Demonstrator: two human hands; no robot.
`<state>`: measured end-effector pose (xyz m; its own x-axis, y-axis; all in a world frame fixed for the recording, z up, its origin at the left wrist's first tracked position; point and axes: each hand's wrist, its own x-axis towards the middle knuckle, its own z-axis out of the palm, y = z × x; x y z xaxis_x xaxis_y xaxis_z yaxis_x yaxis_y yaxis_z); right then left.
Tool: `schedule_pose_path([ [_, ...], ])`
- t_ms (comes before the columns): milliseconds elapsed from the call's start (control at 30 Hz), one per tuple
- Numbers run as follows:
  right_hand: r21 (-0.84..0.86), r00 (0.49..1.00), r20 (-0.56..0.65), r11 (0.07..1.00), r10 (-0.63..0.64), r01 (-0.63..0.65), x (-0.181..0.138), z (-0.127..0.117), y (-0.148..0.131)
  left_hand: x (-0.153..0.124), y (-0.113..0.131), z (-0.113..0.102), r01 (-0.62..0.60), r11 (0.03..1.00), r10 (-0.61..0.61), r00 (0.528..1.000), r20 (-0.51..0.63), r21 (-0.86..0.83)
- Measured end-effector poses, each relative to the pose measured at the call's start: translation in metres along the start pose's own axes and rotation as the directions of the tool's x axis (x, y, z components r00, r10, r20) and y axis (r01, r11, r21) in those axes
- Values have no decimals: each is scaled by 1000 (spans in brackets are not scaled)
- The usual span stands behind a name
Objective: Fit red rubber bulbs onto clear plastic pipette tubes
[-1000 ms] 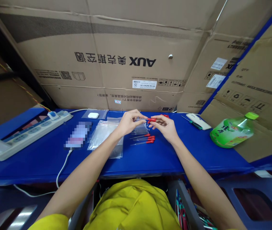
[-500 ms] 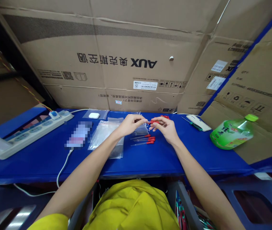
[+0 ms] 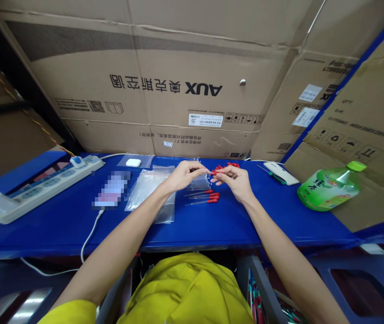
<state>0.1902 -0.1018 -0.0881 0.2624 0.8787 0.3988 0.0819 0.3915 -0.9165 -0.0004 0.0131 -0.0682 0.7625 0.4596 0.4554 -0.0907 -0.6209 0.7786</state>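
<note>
My left hand [image 3: 184, 174] is closed in a pinch on the end of a thin glass dropper tube, mostly hidden by the fingers. Facing it, my right hand [image 3: 239, 183] pinches a red rubber bulb [image 3: 214, 173] at the tube's end. How far the tube sits inside the bulb I cannot tell. Below the hands, a row of clear glass tubes [image 3: 200, 183] lies on the blue table. Nearer to me are several droppers [image 3: 213, 200] with red bulbs fitted, their tips pointing left. More loose red bulbs [image 3: 233, 164] lie behind my right hand.
Clear plastic bags [image 3: 144, 191] lie left of the tubes, near a phone [image 3: 112, 189] on a cable and a white earphone case [image 3: 133, 162]. A power strip [image 3: 46, 184] runs along the left. At right are a green-handled screwdriver [image 3: 277, 178] and a green bottle [image 3: 327, 189].
</note>
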Motion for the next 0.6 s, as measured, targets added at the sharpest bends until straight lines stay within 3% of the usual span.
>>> schedule_pose_path([
  [600, 9, 999, 23, 1000, -29, 29, -1, -1, -6, 1, 6, 2, 36, 998, -36, 999, 7, -55],
])
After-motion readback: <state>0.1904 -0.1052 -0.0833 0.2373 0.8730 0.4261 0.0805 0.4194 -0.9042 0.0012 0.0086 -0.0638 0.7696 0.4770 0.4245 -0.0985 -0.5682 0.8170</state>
